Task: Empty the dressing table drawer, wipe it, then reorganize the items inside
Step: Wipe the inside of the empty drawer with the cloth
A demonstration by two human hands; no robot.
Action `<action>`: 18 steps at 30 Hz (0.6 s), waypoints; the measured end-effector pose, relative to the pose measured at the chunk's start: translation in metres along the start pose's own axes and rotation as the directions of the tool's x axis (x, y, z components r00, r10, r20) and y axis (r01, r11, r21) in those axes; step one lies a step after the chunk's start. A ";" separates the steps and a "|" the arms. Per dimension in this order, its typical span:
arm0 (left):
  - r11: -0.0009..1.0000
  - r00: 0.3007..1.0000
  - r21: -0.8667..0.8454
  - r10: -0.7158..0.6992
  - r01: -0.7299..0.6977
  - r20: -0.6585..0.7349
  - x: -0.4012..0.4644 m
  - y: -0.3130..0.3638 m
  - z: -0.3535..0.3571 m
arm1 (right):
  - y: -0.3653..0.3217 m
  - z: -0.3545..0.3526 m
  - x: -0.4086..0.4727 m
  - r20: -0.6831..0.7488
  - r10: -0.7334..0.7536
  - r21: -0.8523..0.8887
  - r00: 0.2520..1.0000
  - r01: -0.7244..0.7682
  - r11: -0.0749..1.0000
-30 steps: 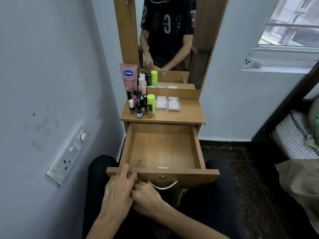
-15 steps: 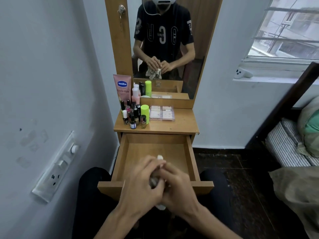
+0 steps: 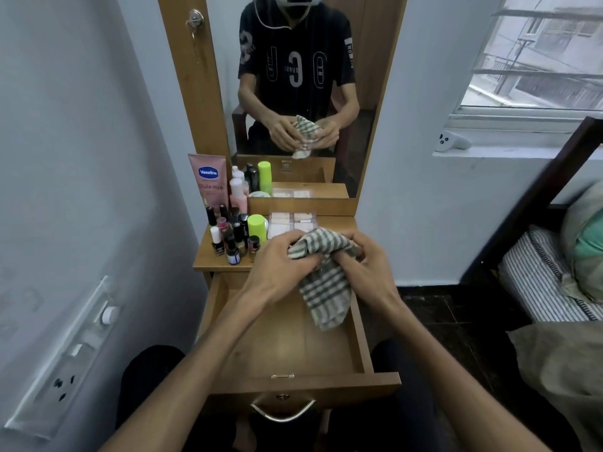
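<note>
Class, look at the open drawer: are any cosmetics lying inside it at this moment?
No: the drawer shows only bare wood, and the bottles stand on the tabletop.

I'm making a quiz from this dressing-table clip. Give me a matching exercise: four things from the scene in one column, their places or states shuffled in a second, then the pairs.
Things:
1. checked cloth
2. drawer
3. pink tube
4. nail polish bottles

Places or states:
A. pulled open, nothing lying inside
B. held in both hands
C. clustered on the tabletop's left
D. standing against the mirror frame

Pairs: 1-B, 2-A, 3-D, 4-C
</note>
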State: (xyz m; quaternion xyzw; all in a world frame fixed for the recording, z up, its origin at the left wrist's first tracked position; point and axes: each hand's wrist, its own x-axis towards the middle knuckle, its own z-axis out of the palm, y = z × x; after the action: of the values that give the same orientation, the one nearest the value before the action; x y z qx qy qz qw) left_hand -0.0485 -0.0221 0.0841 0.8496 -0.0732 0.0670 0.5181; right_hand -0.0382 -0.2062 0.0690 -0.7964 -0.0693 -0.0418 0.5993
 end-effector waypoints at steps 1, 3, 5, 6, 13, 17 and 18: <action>1.000 1.000 0.014 0.000 0.000 -0.019 0.009 0.000 0.003 | 0.001 -0.002 0.007 -0.010 0.006 0.018 1.000 -0.006 1.000; 1.000 0.999 0.019 0.004 -0.003 -0.048 0.026 -0.002 0.009 | 0.005 -0.005 0.021 -0.037 0.024 0.050 0.999 -0.022 0.999; 1.000 0.997 0.027 0.014 -0.012 -0.070 0.041 -0.003 0.016 | 0.009 -0.008 0.036 -0.071 0.060 0.076 0.996 -0.055 0.996; 0.999 0.997 0.041 0.024 -0.021 -0.076 0.048 -0.002 0.019 | 0.011 -0.010 0.045 -0.089 0.079 0.093 0.993 -0.071 0.993; 0.976 0.984 0.219 0.023 0.017 -0.179 0.110 0.015 0.030 | 0.034 -0.031 0.125 -0.223 0.218 -0.029 0.950 -0.230 0.973; 0.964 0.978 0.262 0.021 0.035 -0.206 0.114 0.007 0.038 | 0.060 -0.030 0.139 -0.173 0.202 -0.549 0.964 -0.264 0.793; 0.961 0.982 0.276 0.045 0.008 -0.185 0.109 0.002 0.041 | 0.066 -0.028 0.137 -0.176 0.149 -0.567 0.973 -0.224 0.793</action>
State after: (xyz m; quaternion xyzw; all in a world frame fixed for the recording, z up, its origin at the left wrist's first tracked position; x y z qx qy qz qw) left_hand 0.0596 -0.0654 0.0875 0.9023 -0.0214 0.1617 0.3990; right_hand 0.1077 -0.2428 0.0347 -0.9403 0.0627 -0.0501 0.3308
